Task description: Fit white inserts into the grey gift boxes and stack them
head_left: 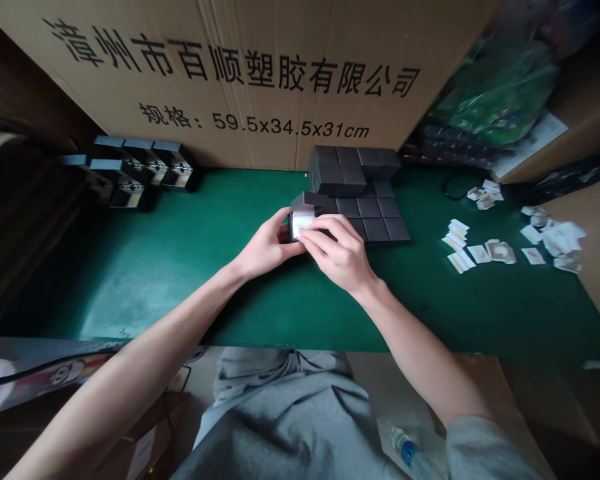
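Both my hands meet at the middle of the green mat (180, 293). My left hand (267, 243) grips the side of a small black box (307, 201). My right hand (337, 253) lies over its front, with the fingers on a white paper label (303, 220) on the box. Part of the box is hidden by my fingers. Just behind my right hand stands a block of black boxes (365, 208), packed side by side and stacked higher at the back. My right hand appears to touch its near corner.
Several open black boxes (145, 170) stand at the back left. Scattered white printed cards (500, 252) lie on the mat at right. A large printed cardboard carton (230, 80) forms the back wall. A green plastic bag (495, 93) sits back right; a plastic bottle (410, 453) lies near my lap.
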A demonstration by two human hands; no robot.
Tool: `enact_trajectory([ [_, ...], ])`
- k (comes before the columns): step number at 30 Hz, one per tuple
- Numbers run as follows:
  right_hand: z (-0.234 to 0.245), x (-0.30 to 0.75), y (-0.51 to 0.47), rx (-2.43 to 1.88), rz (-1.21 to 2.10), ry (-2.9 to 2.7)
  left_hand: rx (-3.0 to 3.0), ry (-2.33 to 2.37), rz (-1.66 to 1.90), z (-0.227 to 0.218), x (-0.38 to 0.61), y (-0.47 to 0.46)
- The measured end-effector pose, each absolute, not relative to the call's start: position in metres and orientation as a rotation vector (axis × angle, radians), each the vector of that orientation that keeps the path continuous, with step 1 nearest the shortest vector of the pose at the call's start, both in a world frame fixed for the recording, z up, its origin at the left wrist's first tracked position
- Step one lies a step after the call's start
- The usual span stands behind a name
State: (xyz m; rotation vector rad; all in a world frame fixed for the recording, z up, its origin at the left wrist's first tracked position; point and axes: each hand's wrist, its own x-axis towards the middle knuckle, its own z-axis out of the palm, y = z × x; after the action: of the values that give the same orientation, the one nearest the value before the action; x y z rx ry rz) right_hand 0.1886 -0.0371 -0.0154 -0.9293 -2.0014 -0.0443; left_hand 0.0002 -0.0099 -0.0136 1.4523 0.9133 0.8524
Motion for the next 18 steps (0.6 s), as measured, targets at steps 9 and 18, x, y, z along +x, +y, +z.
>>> enact_trajectory([
  [9, -0.0116, 0.1803, -0.041, -1.028, 0.036, -1.866, 1.435, 0.88, 0.865, -0.0106, 0.0015, -0.0109],
  [18, -0.007, 0.1804, -0.044, -1.044, 0.226, -1.731, 1.257, 0.784, 0.954, -0.0055, 0.0024, -0.0122],
])
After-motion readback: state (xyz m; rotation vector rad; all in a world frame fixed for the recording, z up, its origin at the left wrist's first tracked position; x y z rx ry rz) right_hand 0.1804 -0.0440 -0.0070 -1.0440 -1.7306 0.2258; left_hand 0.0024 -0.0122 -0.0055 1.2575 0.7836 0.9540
